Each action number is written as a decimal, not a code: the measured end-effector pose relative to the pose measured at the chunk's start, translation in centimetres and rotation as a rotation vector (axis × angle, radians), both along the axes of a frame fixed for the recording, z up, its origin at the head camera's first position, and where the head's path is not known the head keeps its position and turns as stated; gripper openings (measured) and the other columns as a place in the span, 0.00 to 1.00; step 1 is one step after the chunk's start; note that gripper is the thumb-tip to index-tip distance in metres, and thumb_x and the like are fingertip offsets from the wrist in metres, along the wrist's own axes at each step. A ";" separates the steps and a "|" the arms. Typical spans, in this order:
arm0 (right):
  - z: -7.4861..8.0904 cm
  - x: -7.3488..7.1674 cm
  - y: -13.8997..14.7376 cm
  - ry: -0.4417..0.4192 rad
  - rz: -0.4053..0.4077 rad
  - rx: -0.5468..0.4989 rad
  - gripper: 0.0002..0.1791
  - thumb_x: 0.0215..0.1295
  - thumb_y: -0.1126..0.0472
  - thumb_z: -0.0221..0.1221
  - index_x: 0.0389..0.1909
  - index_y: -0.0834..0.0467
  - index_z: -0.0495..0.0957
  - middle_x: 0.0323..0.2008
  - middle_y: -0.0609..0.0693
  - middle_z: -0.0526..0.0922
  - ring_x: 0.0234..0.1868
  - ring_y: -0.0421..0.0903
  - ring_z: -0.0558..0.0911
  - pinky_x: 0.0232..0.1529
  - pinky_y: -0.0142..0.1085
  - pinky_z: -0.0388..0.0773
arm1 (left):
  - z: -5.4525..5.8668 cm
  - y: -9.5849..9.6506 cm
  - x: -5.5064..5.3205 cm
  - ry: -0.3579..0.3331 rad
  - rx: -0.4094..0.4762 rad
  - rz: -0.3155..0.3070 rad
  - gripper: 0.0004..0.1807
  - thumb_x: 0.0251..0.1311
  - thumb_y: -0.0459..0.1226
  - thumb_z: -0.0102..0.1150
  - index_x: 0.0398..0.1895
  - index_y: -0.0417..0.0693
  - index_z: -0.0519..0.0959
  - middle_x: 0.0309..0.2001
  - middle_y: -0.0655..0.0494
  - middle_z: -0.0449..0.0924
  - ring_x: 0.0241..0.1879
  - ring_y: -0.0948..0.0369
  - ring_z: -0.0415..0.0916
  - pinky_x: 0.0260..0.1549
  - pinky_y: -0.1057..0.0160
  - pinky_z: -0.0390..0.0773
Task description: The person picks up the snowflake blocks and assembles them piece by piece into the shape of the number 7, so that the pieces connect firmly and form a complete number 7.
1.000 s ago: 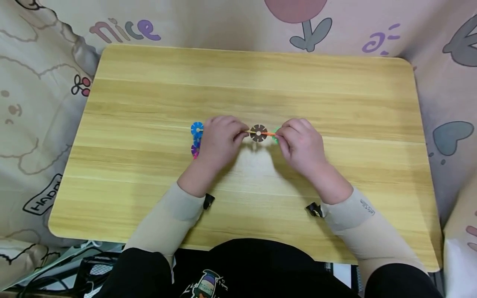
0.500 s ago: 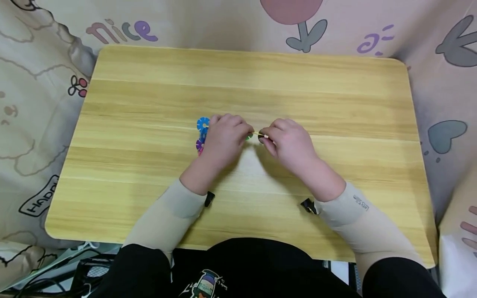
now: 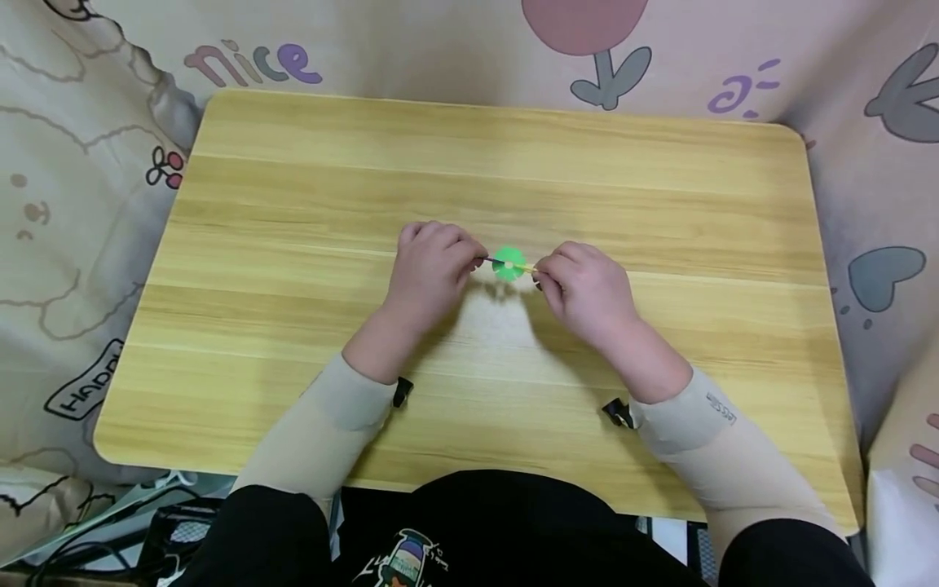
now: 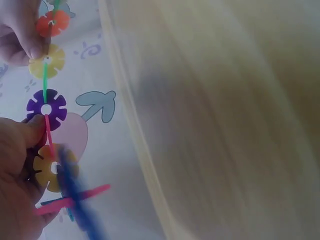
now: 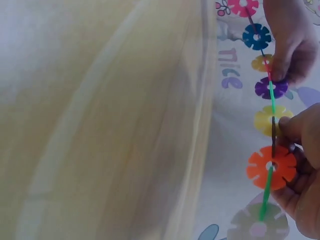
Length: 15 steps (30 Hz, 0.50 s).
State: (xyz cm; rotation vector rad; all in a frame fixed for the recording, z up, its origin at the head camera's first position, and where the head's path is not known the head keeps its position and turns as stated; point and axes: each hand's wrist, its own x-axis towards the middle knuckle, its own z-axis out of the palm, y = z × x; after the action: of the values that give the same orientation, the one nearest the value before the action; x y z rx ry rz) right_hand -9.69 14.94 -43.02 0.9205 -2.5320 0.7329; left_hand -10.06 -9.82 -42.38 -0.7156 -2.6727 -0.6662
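Both hands hold one chain of slotted plastic interlocking discs, stretched between them above the table. A green disc (image 3: pixel 504 255) faces up midway between the hands. My left hand (image 3: pixel 431 273) pinches a purple disc (image 4: pixel 60 111), its thumb on the near side. Beyond it run pink, yellow and blue discs, including a blurred blue disc (image 4: pixel 75 200). My right hand (image 3: pixel 592 284) pinches the chain at a yellow disc (image 5: pixel 262 120). A brown disc seen edge-on, an orange disc (image 5: pixel 257 174), another green disc (image 5: pixel 267 192) and a pale grey disc (image 5: pixel 240 225) follow along the chain.
The wooden table (image 3: pixel 469 432) spans beneath both hands, its rounded far edge close to a printed curtain (image 3: pixel 440 49). Black clips (image 3: pixel 402 392) sit at the sleeve cuffs. Cables (image 3: pixel 81 538) and dark gear lie below the table's front left corner.
The hands come together, then apart again, holding different discs of the chain. A brown disc lay between them earlier; now a green one does. The blue discs left of the left hand disappear from head view.
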 end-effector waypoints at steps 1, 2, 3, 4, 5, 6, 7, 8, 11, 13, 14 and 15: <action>0.1 0.0 -0.1 -0.005 -0.002 0.004 0.06 0.69 0.64 0.65 0.35 0.64 0.86 0.33 0.57 0.86 0.35 0.59 0.84 0.35 0.53 0.83 | 0.0 0.0 0.0 0.007 0.000 -0.007 0.05 0.73 0.37 0.65 0.42 0.50 0.89 0.44 0.56 0.88 0.49 0.49 0.80 0.58 0.44 0.68; 0.2 -0.1 -0.2 -0.007 0.001 0.009 0.07 0.69 0.63 0.66 0.36 0.65 0.86 0.33 0.58 0.86 0.35 0.60 0.84 0.37 0.52 0.83 | 0.0 0.0 0.0 0.011 -0.004 -0.013 0.05 0.72 0.37 0.65 0.42 0.50 0.89 0.44 0.56 0.88 0.49 0.50 0.80 0.58 0.44 0.68; 0.3 -0.1 -0.5 -0.010 0.003 0.017 0.08 0.69 0.63 0.66 0.36 0.65 0.86 0.34 0.58 0.86 0.36 0.60 0.84 0.38 0.52 0.82 | 0.0 0.1 0.0 0.018 -0.012 -0.017 0.05 0.72 0.37 0.66 0.41 0.50 0.89 0.44 0.56 0.88 0.49 0.50 0.81 0.59 0.43 0.68; 0.5 -0.2 -0.8 -0.010 0.006 0.028 0.09 0.68 0.62 0.67 0.37 0.66 0.87 0.34 0.58 0.86 0.36 0.60 0.83 0.40 0.52 0.82 | 0.1 0.2 0.0 0.029 -0.020 -0.021 0.04 0.71 0.37 0.66 0.41 0.50 0.89 0.43 0.56 0.88 0.48 0.50 0.81 0.59 0.43 0.68; 0.8 -0.3 -1.1 -0.006 0.016 0.040 0.09 0.68 0.61 0.67 0.38 0.66 0.87 0.34 0.58 0.86 0.36 0.60 0.83 0.40 0.52 0.82 | 0.1 0.4 0.0 0.038 -0.031 -0.024 0.04 0.71 0.37 0.66 0.41 0.50 0.89 0.43 0.56 0.88 0.48 0.51 0.81 0.60 0.43 0.68; 1.0 -0.4 -1.4 -0.004 0.029 0.051 0.10 0.68 0.61 0.68 0.39 0.66 0.87 0.34 0.58 0.86 0.37 0.60 0.83 0.41 0.52 0.82 | 0.2 0.6 0.0 0.046 -0.041 -0.029 0.04 0.70 0.36 0.66 0.40 0.50 0.89 0.43 0.56 0.88 0.47 0.51 0.81 0.61 0.42 0.68; 1.2 -0.4 -1.7 -0.002 0.042 0.060 0.10 0.68 0.62 0.68 0.40 0.66 0.87 0.34 0.58 0.86 0.36 0.60 0.83 0.41 0.51 0.82 | 0.3 0.8 0.0 0.055 -0.049 -0.037 0.04 0.70 0.36 0.66 0.39 0.50 0.89 0.43 0.56 0.88 0.47 0.51 0.81 0.61 0.42 0.68; 1.3 -0.4 -1.9 0.005 0.051 0.069 0.09 0.68 0.63 0.68 0.40 0.66 0.87 0.34 0.58 0.86 0.36 0.59 0.83 0.40 0.50 0.82 | 0.3 1.1 0.0 0.070 -0.052 -0.047 0.04 0.70 0.35 0.66 0.39 0.51 0.89 0.43 0.56 0.88 0.46 0.52 0.81 0.61 0.42 0.68; 1.5 -0.4 -2.2 0.017 0.060 0.083 0.05 0.68 0.66 0.66 0.37 0.66 0.87 0.31 0.57 0.86 0.33 0.59 0.83 0.36 0.49 0.82 | 0.2 1.8 0.1 0.116 -0.038 -0.069 0.04 0.70 0.35 0.65 0.38 0.51 0.89 0.41 0.56 0.88 0.44 0.52 0.81 0.60 0.42 0.69; 1.5 -0.4 -2.2 0.018 0.050 0.081 0.04 0.67 0.68 0.65 0.35 0.66 0.87 0.29 0.56 0.86 0.31 0.58 0.83 0.34 0.49 0.82 | 0.1 1.9 0.1 0.129 -0.020 -0.066 0.05 0.71 0.37 0.65 0.40 0.50 0.89 0.42 0.56 0.88 0.45 0.51 0.81 0.60 0.43 0.70; 1.5 -0.4 -2.2 0.019 0.046 0.080 0.04 0.67 0.68 0.65 0.34 0.66 0.87 0.29 0.56 0.86 0.31 0.58 0.83 0.33 0.49 0.83 | 0.1 1.9 0.1 0.129 -0.005 -0.056 0.05 0.71 0.38 0.66 0.41 0.49 0.89 0.42 0.55 0.88 0.46 0.50 0.81 0.60 0.43 0.70; 1.5 -0.4 -2.1 0.021 0.047 0.078 0.05 0.67 0.68 0.65 0.34 0.66 0.86 0.29 0.56 0.86 0.31 0.58 0.84 0.34 0.49 0.83 | 0.0 1.8 0.1 0.127 0.015 -0.041 0.05 0.70 0.38 0.67 0.42 0.48 0.89 0.43 0.54 0.87 0.47 0.49 0.81 0.59 0.43 0.71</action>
State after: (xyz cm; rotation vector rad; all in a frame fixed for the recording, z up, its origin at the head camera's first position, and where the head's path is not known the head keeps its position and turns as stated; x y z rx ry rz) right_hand -10.09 12.80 -41.51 1.0108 -2.5442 0.6388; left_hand -10.00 -8.06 -42.39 -0.7838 -2.5411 -0.6288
